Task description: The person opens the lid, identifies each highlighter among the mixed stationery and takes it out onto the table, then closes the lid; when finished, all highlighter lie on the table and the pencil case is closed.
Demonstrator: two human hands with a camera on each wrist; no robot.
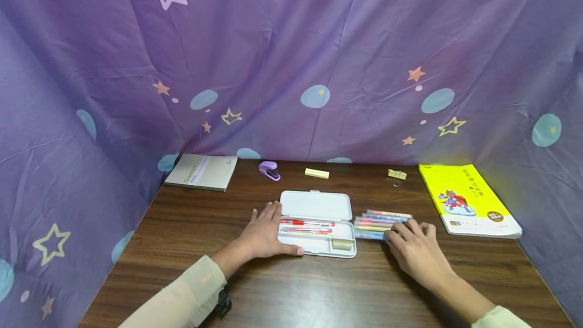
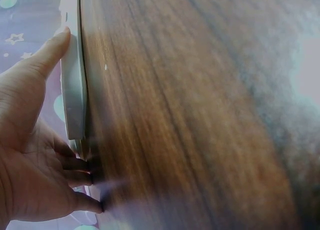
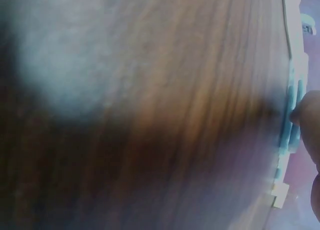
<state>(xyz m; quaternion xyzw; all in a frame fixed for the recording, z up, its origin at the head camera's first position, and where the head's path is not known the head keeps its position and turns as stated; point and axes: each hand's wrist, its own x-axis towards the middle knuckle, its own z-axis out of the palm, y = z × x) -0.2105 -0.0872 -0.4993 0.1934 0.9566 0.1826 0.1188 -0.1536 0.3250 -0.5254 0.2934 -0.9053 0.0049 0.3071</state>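
Observation:
An open white pencil case point(image 1: 315, 206) lies on the wooden table, lid folded back. Inside are red pens point(image 1: 305, 229) and, in a small compartment, a greenish eraser-like block point(image 1: 341, 244). My left hand point(image 1: 264, 234) spans the case's left end, fingers spread, with the thumb along its front edge; in the left wrist view the thumb point(image 2: 52, 52) presses that edge. Right of the case lies a row of several coloured pens point(image 1: 375, 222). Over their right ends my right hand point(image 1: 416, 252) bends its fingers, holding them; a fingertip touches a light-blue pen point(image 3: 292, 132) in the right wrist view.
Along the back stand a grey notebook point(image 1: 205, 172), a purple stapler point(image 1: 269, 170), a pale yellow sticky-note pad point(image 1: 317, 173) and a gold binder clip point(image 1: 397, 174). A yellow book point(image 1: 466, 199) lies at the right. Purple curtains point(image 1: 291, 65) border the table.

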